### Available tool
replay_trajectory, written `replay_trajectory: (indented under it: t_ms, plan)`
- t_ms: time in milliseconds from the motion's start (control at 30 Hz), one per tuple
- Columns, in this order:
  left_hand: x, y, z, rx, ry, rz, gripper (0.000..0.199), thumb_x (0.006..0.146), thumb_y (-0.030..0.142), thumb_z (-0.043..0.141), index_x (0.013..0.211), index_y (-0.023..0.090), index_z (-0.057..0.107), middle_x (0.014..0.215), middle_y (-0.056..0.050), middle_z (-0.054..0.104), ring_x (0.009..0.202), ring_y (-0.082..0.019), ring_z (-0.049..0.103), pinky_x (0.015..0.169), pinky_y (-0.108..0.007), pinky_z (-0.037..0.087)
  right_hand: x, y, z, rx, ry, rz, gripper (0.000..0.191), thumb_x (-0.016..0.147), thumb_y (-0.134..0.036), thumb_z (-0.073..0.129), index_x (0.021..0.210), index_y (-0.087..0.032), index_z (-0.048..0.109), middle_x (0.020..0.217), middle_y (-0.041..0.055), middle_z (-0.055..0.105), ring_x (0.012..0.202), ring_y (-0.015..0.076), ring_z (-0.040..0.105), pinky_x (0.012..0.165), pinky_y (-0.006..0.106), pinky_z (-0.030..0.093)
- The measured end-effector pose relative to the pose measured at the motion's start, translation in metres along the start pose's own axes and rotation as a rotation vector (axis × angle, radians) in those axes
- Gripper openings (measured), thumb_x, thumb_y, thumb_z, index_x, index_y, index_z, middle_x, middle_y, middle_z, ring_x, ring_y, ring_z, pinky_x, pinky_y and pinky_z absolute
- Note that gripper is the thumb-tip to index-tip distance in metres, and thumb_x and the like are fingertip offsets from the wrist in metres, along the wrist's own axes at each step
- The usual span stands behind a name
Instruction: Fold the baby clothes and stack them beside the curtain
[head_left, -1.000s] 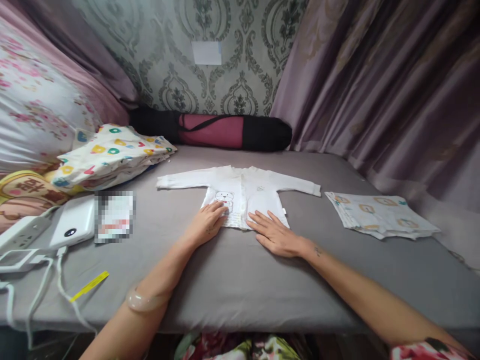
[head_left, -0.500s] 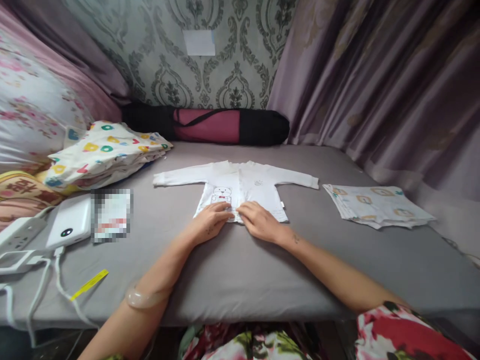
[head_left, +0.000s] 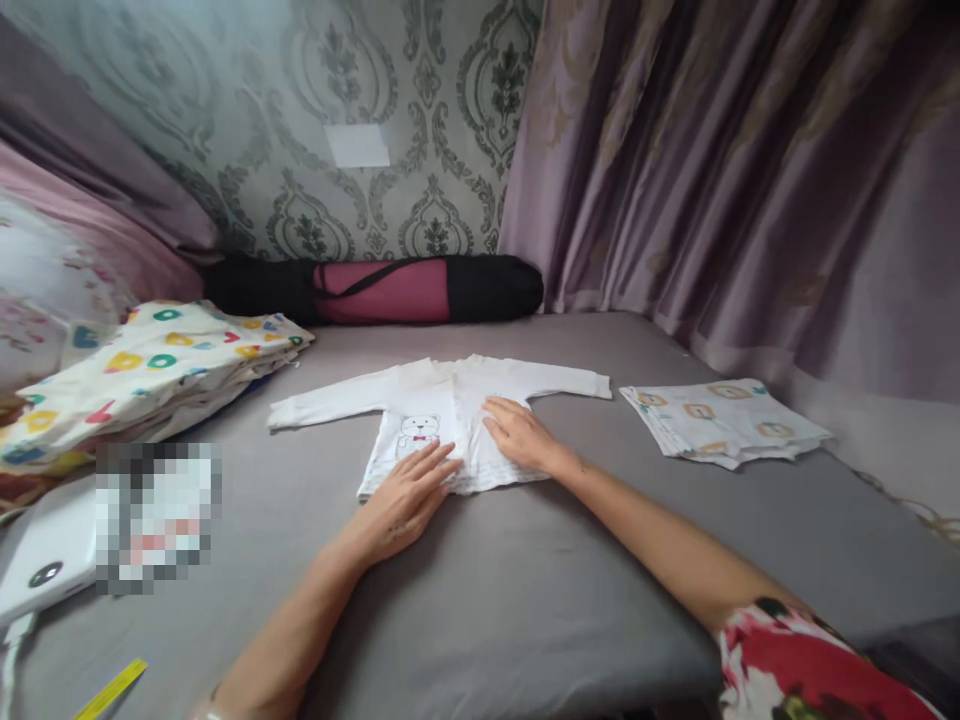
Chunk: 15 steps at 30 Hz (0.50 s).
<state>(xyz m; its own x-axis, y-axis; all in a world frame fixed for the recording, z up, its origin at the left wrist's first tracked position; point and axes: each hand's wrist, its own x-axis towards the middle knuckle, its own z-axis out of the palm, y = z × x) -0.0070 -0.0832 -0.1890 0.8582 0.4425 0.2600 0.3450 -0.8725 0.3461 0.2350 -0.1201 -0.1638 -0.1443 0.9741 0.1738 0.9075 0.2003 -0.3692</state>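
A small white long-sleeved top [head_left: 405,395] with a printed bear lies spread out on the grey sheet, its sleeves stretched to both sides. My left hand [head_left: 409,495] lies on its lower hem just below the bear, fingers extended and slightly apart. Resting flat on the right half of the front is my right hand [head_left: 519,432], its fingers stretched toward the button line. Neither hand grips the fabric.
Folded patterned cloths [head_left: 727,418] lie at the right. A pile of colourful printed fabric [head_left: 172,350], a white power bank [head_left: 56,545] and a blurred packet [head_left: 169,515] are at the left. A black and maroon bag [head_left: 382,290] lies along the wall.
My hands have moved apart; the right one is higher up on the top, and the fingers of both are straighter. The view has shifted, with the top appearing lower and further left.
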Motion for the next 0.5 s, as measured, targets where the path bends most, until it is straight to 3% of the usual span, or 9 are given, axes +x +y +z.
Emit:
replay_trajectory:
  t_ms: [100, 200, 500]
  plan:
    - [0.001, 0.005, -0.001, 0.025, -0.120, -0.009, 0.042, 0.100, 0.037, 0.033, 0.139, 0.030, 0.047, 0.151, -0.003, 0.039, 0.142, -0.025, 0.030, 0.115, -0.050, 0.030, 0.016, 0.028, 0.006, -0.106, -0.063, 0.136, 0.053, 0.098, -0.036, 0.026, 0.143, -0.011, 0.041, 0.151, 0.0147, 0.036, 0.142, 0.0226, 0.026, 0.116, 0.042, 0.021]
    - [0.001, 0.005, 0.001, 0.033, -0.200, -0.017, 0.044, 0.101, 0.039, 0.031, 0.142, 0.030, 0.043, 0.151, -0.003, 0.039, 0.142, -0.025, 0.030, 0.116, -0.052, 0.027, 0.012, 0.039, 0.014, -0.149, -0.146, 0.105, 0.060, 0.098, -0.042, 0.025, 0.148, -0.009, 0.032, 0.157, 0.0153, 0.023, 0.146, 0.0236, 0.015, 0.118, 0.043, 0.011]
    - [-0.002, 0.004, 0.004, -0.002, -0.165, -0.016, 0.043, 0.100, 0.038, 0.033, 0.142, 0.031, 0.043, 0.150, -0.004, 0.041, 0.142, -0.024, 0.031, 0.116, -0.051, 0.026, -0.037, 0.012, 0.009, -0.074, -0.267, -0.055, 0.059, 0.099, -0.047, 0.027, 0.150, -0.019, 0.029, 0.158, 0.0108, 0.019, 0.146, 0.0231, 0.010, 0.118, 0.048, 0.006]
